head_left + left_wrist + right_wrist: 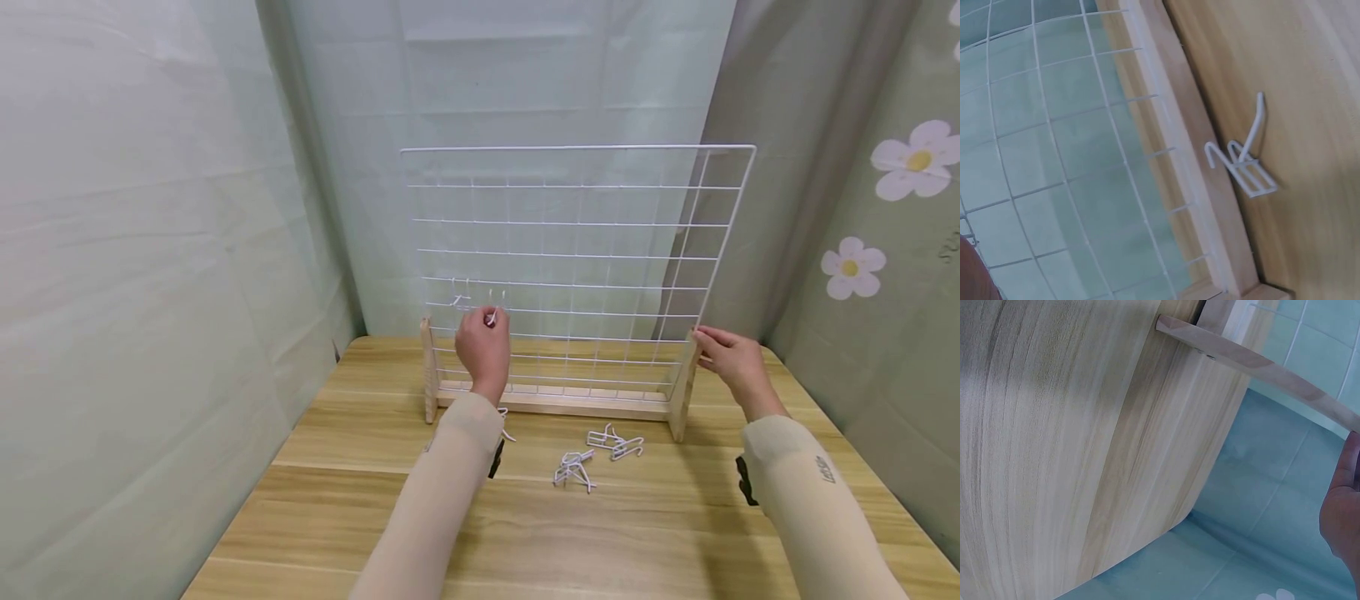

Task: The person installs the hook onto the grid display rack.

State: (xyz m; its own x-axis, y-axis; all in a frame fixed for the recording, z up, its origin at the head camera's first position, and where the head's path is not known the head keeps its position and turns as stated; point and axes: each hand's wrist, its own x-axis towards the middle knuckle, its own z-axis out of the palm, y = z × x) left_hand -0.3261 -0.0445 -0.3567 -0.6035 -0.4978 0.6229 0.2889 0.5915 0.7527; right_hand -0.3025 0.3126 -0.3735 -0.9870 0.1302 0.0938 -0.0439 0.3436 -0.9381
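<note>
A white wire grid panel [585, 254] stands upright in a wooden base on the table. My left hand [483, 346] pinches a white wire hook [492, 315] at the lower left of the grid; its two prongs show above my fingers. Just left of it another white hook [461, 298] hangs on the grid. At the right side, my right hand [735, 367] grips the top of the wooden upright [681, 392] between thumb and fingers. Only a sliver of the left hand [974, 275] shows in the left wrist view.
Loose white hooks lie on the wooden table [360, 500] in front of the base: one cluster [574, 471], another cluster [617, 442] to its right, and a single hook [1254, 178] partly hidden behind the left sleeve in the head view. Pale curtains [187, 250] surround the table.
</note>
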